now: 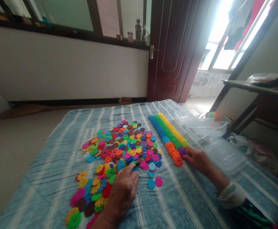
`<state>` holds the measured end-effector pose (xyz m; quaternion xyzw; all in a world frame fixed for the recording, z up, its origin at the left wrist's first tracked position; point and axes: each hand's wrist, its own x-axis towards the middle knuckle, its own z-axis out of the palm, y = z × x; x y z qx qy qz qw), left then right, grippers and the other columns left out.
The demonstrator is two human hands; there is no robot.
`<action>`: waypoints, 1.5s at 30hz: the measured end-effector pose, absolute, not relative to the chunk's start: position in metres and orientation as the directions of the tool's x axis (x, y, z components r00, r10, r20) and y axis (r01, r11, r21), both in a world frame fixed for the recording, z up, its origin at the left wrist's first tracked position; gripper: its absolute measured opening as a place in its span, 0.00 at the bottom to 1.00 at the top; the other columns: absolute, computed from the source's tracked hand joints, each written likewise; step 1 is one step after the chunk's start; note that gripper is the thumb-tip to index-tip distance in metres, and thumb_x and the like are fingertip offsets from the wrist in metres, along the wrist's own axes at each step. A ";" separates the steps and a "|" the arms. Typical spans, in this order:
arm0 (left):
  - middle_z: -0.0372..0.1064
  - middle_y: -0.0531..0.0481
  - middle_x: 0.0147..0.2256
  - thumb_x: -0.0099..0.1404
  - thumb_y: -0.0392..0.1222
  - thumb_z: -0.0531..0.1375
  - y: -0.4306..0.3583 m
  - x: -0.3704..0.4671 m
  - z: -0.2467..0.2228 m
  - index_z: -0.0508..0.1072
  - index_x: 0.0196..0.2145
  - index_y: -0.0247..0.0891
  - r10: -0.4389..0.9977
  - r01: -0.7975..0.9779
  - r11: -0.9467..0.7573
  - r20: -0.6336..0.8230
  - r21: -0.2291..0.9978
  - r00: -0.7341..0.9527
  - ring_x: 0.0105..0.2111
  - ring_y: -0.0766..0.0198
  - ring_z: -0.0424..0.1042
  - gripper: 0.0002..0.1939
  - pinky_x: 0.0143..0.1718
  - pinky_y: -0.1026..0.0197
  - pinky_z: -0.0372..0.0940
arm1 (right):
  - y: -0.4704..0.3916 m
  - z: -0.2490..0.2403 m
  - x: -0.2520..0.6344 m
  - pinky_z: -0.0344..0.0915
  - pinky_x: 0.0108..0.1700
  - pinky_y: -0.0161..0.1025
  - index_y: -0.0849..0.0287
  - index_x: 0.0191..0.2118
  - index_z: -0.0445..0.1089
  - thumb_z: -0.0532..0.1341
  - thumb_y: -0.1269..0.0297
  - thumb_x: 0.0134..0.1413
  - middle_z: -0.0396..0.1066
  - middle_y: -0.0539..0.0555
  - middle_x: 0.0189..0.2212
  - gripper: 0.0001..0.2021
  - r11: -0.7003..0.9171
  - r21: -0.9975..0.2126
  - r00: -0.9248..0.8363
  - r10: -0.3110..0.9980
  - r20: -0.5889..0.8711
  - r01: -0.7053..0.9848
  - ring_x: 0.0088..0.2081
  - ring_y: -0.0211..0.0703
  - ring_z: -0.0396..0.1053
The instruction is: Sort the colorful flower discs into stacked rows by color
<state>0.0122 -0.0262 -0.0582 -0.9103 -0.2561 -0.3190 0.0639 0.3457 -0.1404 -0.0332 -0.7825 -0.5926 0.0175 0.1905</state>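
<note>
**Catalogue of notched plastic discs, loose and in rows, with your two hands**

Item: one multicoloured pile of notched discs (126, 148), loose and overlapping, on a blue-and-white striped cloth (50, 165).

Item: your left hand (124, 187), at the pile's six o'clock. Index finger reaches forward onto the discs; the others bend close together. Whether they pinch a disc, you cannot tell.

Item: three rows of overlapping discs, at three o'clock from the pile. Blue row (158, 128), ending in orange discs (174, 154); green row (166, 128), ending in purple discs (181, 151); yellow row (172, 127), its near end yellow-green.

Item: your right hand (197, 159), at the rows' near end, four o'clock. Thumb and index tips sit close together against the purple discs; a firm pinch you cannot confirm.

Item: one magenta disc (158, 182), at the pile's four o'clock, beside a light-blue disc (151, 183).

Item: clear plastic containers (206, 127), at three o'clock from the rows.

Item: dark red door (167, 47), at one o'clock.
</note>
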 end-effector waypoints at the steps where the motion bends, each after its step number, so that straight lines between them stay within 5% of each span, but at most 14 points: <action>1: 0.72 0.43 0.45 0.66 0.34 0.51 -0.028 0.012 -0.057 0.73 0.34 0.39 0.430 0.510 -0.859 0.611 0.049 0.665 0.44 0.58 0.72 0.10 0.45 0.54 0.69 | -0.142 -0.034 0.345 0.60 0.33 0.37 0.56 0.39 0.68 0.56 0.62 0.53 0.71 0.50 0.26 0.09 -0.218 -0.326 0.294 0.933 0.207 0.920 0.29 0.43 0.70; 9: 0.71 0.42 0.47 0.63 0.31 0.53 -0.036 0.011 -0.055 0.72 0.35 0.38 0.482 0.529 -0.845 0.548 0.082 0.684 0.45 0.55 0.71 0.08 0.46 0.51 0.69 | -0.154 -0.027 0.337 0.61 0.31 0.37 0.54 0.36 0.69 0.53 0.61 0.55 0.73 0.50 0.26 0.09 -0.175 -0.316 0.274 0.913 0.302 0.933 0.27 0.43 0.70; 15: 0.71 0.42 0.47 0.62 0.30 0.53 -0.040 0.013 -0.054 0.71 0.33 0.38 0.522 0.547 -0.829 0.515 0.116 0.680 0.46 0.55 0.71 0.08 0.47 0.49 0.69 | -0.107 0.011 0.308 0.61 0.31 0.36 0.54 0.33 0.71 0.52 0.62 0.58 0.72 0.51 0.25 0.12 -0.009 -0.230 0.087 0.941 0.328 0.973 0.27 0.41 0.70; 23: 0.71 0.44 0.47 0.61 0.30 0.53 -0.045 0.012 -0.062 0.70 0.35 0.39 0.551 0.577 -0.806 0.528 0.135 0.646 0.46 0.55 0.71 0.09 0.48 0.49 0.68 | 0.037 0.044 0.241 0.61 0.41 0.35 0.55 0.42 0.74 0.53 0.68 0.60 0.74 0.54 0.41 0.12 0.157 -0.104 -0.147 0.985 0.096 0.982 0.43 0.43 0.70; 31: 0.72 0.42 0.45 0.54 0.29 0.54 -0.043 0.018 -0.083 0.68 0.33 0.39 0.482 0.550 -0.825 0.666 0.128 0.569 0.42 0.56 0.71 0.10 0.43 0.51 0.69 | 0.144 0.024 0.175 0.63 0.47 0.39 0.58 0.49 0.70 0.53 0.73 0.61 0.70 0.59 0.47 0.14 0.225 -0.032 -0.224 0.973 0.051 0.974 0.51 0.48 0.65; 37: 0.72 0.43 0.41 0.53 0.31 0.55 -0.038 0.026 -0.108 0.66 0.31 0.40 0.425 0.541 -0.832 0.772 0.127 0.473 0.39 0.57 0.71 0.07 0.41 0.53 0.68 | 0.180 0.010 0.153 0.68 0.47 0.49 0.60 0.53 0.65 0.58 0.58 0.62 0.66 0.57 0.51 0.17 0.227 0.031 -0.228 0.974 0.011 0.973 0.47 0.46 0.68; 45: 0.69 0.42 0.48 0.52 0.30 0.58 -0.050 0.015 -0.079 0.67 0.36 0.38 0.535 0.535 -0.824 0.570 0.187 0.623 0.45 0.55 0.69 0.12 0.49 0.50 0.66 | 0.180 0.007 0.155 0.68 0.47 0.49 0.59 0.53 0.65 0.58 0.58 0.62 0.66 0.57 0.51 0.17 0.183 0.017 -0.183 0.982 0.034 0.983 0.47 0.45 0.68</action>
